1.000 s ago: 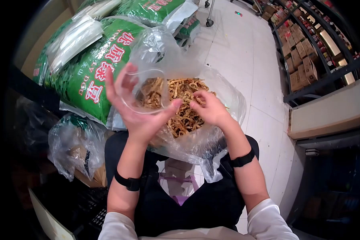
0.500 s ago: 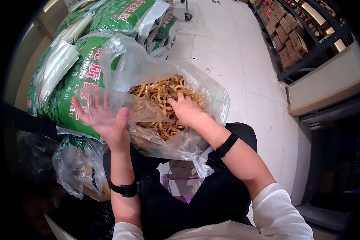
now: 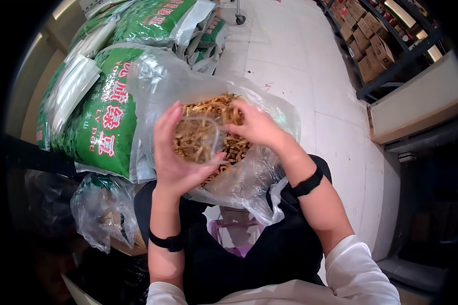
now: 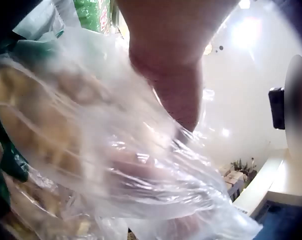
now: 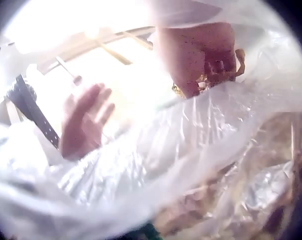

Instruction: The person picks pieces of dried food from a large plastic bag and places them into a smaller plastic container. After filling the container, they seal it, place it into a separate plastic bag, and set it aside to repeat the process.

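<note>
A large clear plastic bag (image 3: 269, 101) full of dried yellow-brown strips (image 3: 213, 104) stands open against my knees. My left hand (image 3: 175, 162) is over its left part, thumb and fingers spread wide apart. A small clear plastic bag (image 3: 216, 133) hangs at that hand, its rounded mouth stretched between thumb and fingers, and strips show through it. At the right, my right hand (image 3: 257, 124) pinches some strips close by the small bag's mouth. In the right wrist view a curled strip (image 5: 240, 62) sticks out past the right fingers. Blurred film covers much of the left wrist view.
Green printed sacks (image 3: 107, 117) are piled at the left, with a stack of flat clear bags (image 3: 76, 84) on top. A crumpled clear bag (image 3: 104, 213) lies below them. Shelving with cardboard boxes (image 3: 374, 56) lines the right, past the tiled floor (image 3: 331, 152).
The left hand swung left with the small bag, then came back right over the strips. The right hand reached into the strips and has risen toward the small bag with some pinched.
</note>
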`<state>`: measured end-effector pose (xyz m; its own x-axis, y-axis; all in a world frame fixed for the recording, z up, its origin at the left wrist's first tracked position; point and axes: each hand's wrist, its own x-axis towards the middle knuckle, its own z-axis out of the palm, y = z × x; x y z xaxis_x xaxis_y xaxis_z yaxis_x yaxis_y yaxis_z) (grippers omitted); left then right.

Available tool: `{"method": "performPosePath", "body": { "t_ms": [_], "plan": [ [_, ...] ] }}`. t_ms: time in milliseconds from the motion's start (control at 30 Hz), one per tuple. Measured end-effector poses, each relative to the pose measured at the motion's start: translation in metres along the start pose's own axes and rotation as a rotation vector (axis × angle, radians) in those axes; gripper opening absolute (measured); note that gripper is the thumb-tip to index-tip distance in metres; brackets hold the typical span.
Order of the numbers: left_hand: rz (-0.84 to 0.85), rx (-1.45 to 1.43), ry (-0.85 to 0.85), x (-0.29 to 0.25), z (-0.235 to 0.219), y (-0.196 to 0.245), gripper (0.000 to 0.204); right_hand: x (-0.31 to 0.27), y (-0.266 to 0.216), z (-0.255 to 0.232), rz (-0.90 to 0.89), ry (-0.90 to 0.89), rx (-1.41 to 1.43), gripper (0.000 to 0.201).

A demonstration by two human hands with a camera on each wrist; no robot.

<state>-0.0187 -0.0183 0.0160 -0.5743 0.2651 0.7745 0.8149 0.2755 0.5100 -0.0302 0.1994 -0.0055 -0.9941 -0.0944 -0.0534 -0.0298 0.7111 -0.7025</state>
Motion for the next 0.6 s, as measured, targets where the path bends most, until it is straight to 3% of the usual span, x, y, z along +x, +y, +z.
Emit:
{"method": "performPosePath", "body": {
  "t_ms": [33, 67, 100, 167, 200, 267, 300, 367, 400, 500, 533, 600],
  "plan": [
    [-0.023, 0.076, -0.086, 0.0, 0.002, -0.001, 0.101, -0.002, -0.001, -0.006, 0.014, 0.08, 0.076, 0.054],
    [-0.048, 0.185, -0.148, 0.002, 0.001, 0.001, 0.1, 0.004, 0.018, 0.0, -0.153, 0.209, 0.029, 0.057],
    [-0.048, 0.189, -0.143, 0.004, 0.002, 0.003, 0.1, 0.004, 0.017, -0.005, -0.158, 0.207, 0.027, 0.057],
    [-0.275, 0.427, -0.267, 0.009, 0.003, 0.007, 0.104, 0.004, 0.012, -0.015, -0.022, 0.131, 0.472, 0.051],
    [-0.27, 0.433, -0.264, 0.012, 0.005, 0.005, 0.104, -0.001, -0.002, -0.023, 0.097, 0.074, 0.678, 0.047],
    [-0.406, 0.373, -0.422, 0.017, 0.012, -0.007, 0.101, -0.003, -0.008, -0.032, 0.089, 0.091, 0.729, 0.05],
    [-0.399, 0.38, -0.416, 0.016, 0.016, -0.015, 0.101, -0.003, -0.011, -0.036, 0.087, 0.106, 0.777, 0.052],
    [-0.186, 0.445, -0.426, 0.014, 0.023, -0.028, 0.095, -0.006, -0.013, -0.038, 0.107, 0.13, 0.808, 0.051],
    [-0.253, 0.503, -0.531, 0.017, 0.025, -0.029, 0.095, -0.006, -0.011, -0.041, 0.122, 0.101, 0.836, 0.053],
    [-0.26, 0.353, -0.586, 0.024, 0.028, -0.029, 0.093, -0.004, 0.0, -0.043, 0.166, 0.048, 0.9, 0.055],
    [-0.339, 0.319, -0.61, 0.021, 0.031, -0.026, 0.103, -0.005, 0.001, -0.042, 0.177, 0.053, 0.889, 0.055],
    [-0.277, 0.268, -0.56, 0.018, 0.04, -0.026, 0.114, -0.006, -0.002, -0.042, 0.194, 0.068, 0.881, 0.055]
  ]
}}
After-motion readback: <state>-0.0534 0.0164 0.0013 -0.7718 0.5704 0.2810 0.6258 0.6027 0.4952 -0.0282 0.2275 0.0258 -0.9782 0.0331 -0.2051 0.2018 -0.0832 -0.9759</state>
